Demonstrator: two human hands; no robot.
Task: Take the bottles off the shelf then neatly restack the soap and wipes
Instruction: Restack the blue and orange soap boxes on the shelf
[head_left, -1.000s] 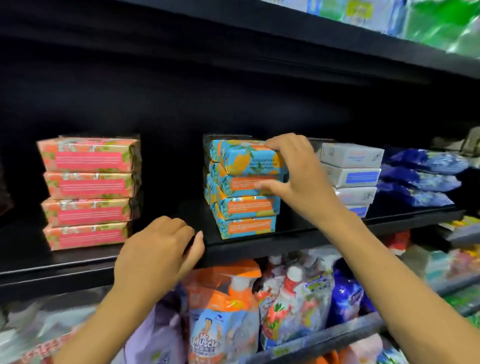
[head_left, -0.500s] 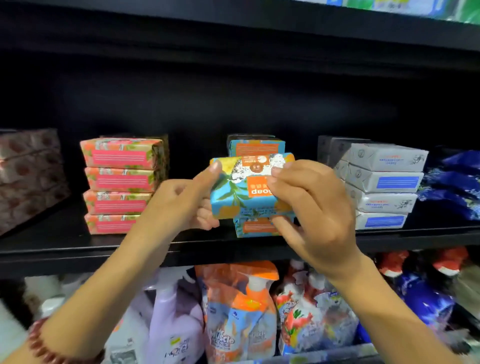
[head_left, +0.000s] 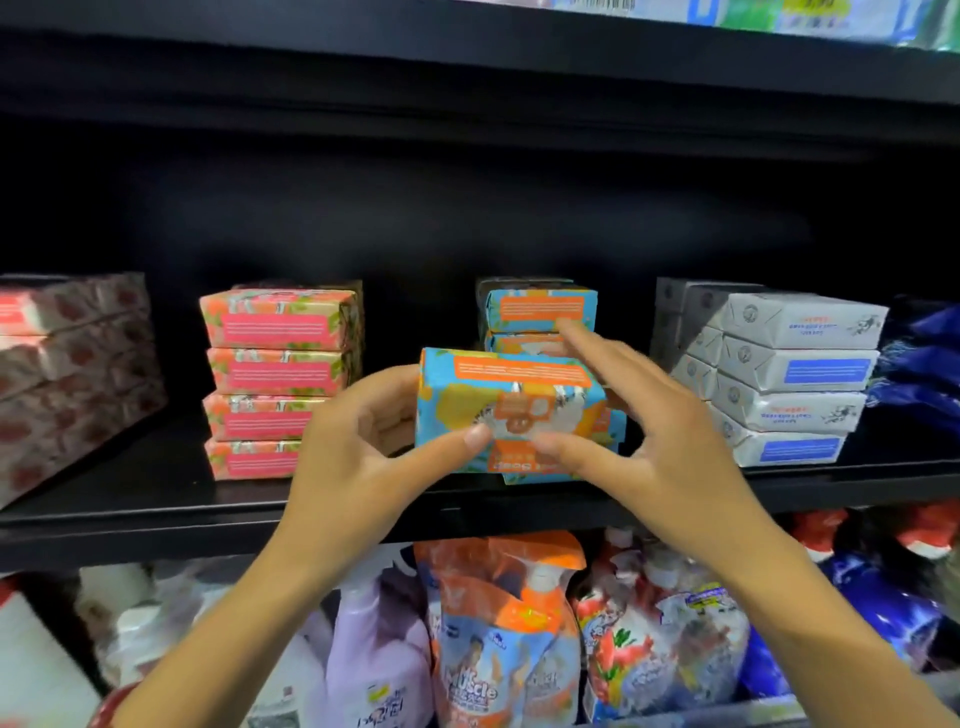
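**Left hand (head_left: 358, 457) holds a blue-and-orange soap pack (head_left: 498, 384), right hand (head_left: 654, 436) spread beside it**

The left hand has the pack by its left end: the thumb lies across the front face and the fingers curl round behind. The right hand is wide open at the pack's right side, with its fingers splayed and nearly straight. Its thumb lies against the lower front of the wrapper and its forefinger points up toward the packs behind. That hand is blurred, so I cannot tell whether it bears any weight.

The pack hangs in the air just before the edge of the black shelf (head_left: 156, 499), tipped so its orange-labelled top shows. Right behind it, mid-shelf, stands the stack of matching packs (head_left: 540, 309). To the left is a pink stack (head_left: 275, 374) four high, and further left some reddish packs (head_left: 67, 374) lean over. To the right is a white stack (head_left: 789, 374), then dark blue wipes (head_left: 924, 364) at the far end. On the shelf below, an orange-topped pouch (head_left: 509, 649) stands among other refills.
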